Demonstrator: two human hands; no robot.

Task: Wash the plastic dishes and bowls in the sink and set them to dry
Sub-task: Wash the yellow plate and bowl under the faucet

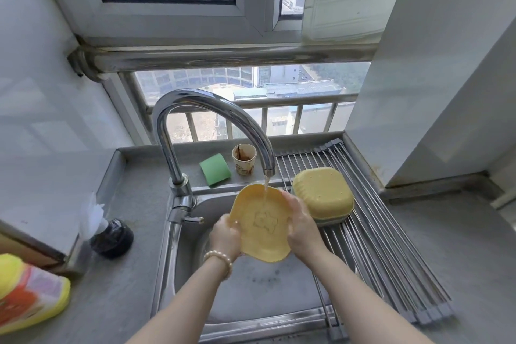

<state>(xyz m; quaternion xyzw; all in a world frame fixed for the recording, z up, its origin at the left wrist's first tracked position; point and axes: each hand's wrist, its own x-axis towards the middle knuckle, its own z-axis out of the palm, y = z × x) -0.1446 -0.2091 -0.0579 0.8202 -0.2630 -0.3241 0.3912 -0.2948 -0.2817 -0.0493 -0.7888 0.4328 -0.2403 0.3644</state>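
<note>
I tilt the yellow dish (261,227) under the faucet (215,120) stream, left hand (224,237) and right hand (301,225) gripping opposite rims so water sheets off into the sink (251,288).

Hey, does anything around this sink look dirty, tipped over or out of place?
The paper cup behind the faucet is streaked brown inside, and a yellow bottle lies on its side at the counter's left edge.
</note>
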